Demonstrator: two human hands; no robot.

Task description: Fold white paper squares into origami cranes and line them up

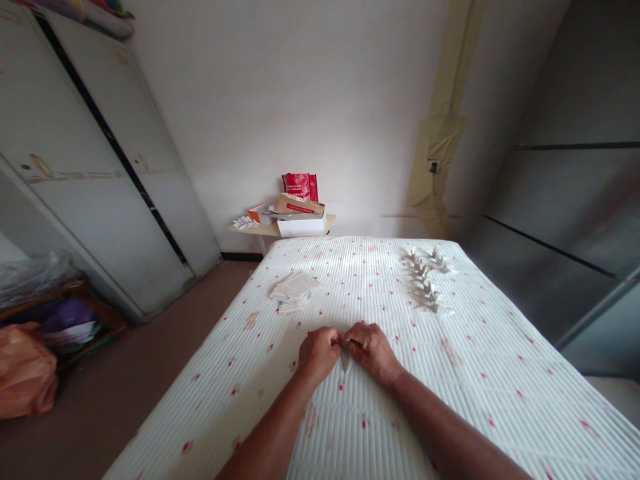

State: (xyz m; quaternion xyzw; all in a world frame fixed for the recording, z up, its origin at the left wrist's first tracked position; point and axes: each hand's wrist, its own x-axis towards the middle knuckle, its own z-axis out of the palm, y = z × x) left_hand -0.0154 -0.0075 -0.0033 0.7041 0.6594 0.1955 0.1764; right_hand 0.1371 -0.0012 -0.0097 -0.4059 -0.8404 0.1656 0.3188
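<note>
Both hands meet over the near middle of a white quilted bed (380, 413) with small red marks. Between them is a small piece of folded paper (345, 361), whose pointed end hangs toward me. My left hand (320, 350) pinches it from the left with thumb and finger. From the right, my right hand (371, 350) closes on the same piece, fingers curled. The fingers cover most of the paper. A stack of printed paper sheets (295, 288) lies beyond my left hand. Several folded paper cranes (423, 280) stand in a cluster farther off to the right.
Past the bed's far edge, a small table (267, 230) bears a white box (301, 227), a red bag (300, 187) and a pile of small white pieces (245, 222). Pale cabinets (90, 160) line the left, with an orange bag (25, 370) on the floor. A grey cabinet (575, 200) stands right.
</note>
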